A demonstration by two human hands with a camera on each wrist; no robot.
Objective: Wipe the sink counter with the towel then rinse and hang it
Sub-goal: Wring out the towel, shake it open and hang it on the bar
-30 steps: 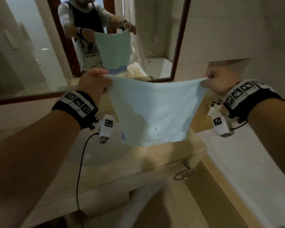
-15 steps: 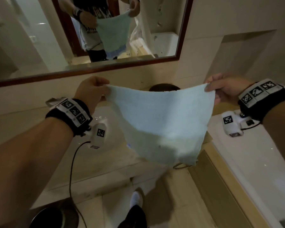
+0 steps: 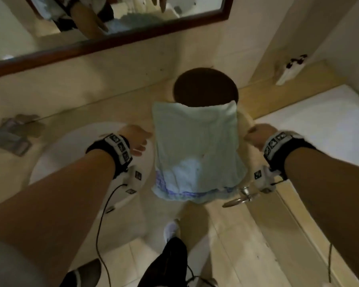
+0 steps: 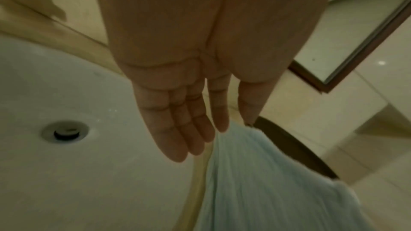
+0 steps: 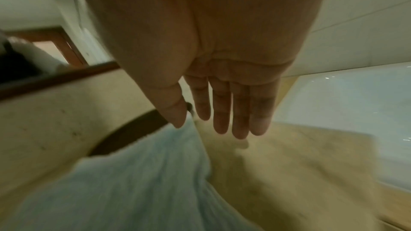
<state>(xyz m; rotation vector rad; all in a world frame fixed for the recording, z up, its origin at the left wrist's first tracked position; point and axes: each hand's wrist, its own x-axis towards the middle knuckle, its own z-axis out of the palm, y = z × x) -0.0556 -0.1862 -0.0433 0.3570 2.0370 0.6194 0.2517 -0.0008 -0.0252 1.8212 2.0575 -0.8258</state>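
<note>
The pale blue towel [image 3: 197,150] lies spread flat on the beige sink counter [image 3: 112,104], and its near end hangs over the front edge. My left hand [image 3: 140,141] hovers open just left of it, above the rim of the white sink [image 3: 50,162]. My right hand [image 3: 253,137] hovers open just right of it. In the left wrist view my left hand [image 4: 200,138] has straight fingers, with the thumb tip at a far corner of the towel [image 4: 266,191]. In the right wrist view my right hand [image 5: 222,126] is likewise straight beside the towel [image 5: 133,182]. Neither hand holds anything.
A dark brown round opening [image 3: 203,88] sits in the counter behind the towel. A chrome towel ring [image 3: 243,197] hangs below the counter's front at the right. The white bathtub [image 3: 319,131] is at the right, the tap [image 3: 13,131] at the far left, the mirror frame [image 3: 112,44] above.
Both hands lowered the stretched towel onto the counter and let go of its corners. The view has tilted down toward the counter and floor.
</note>
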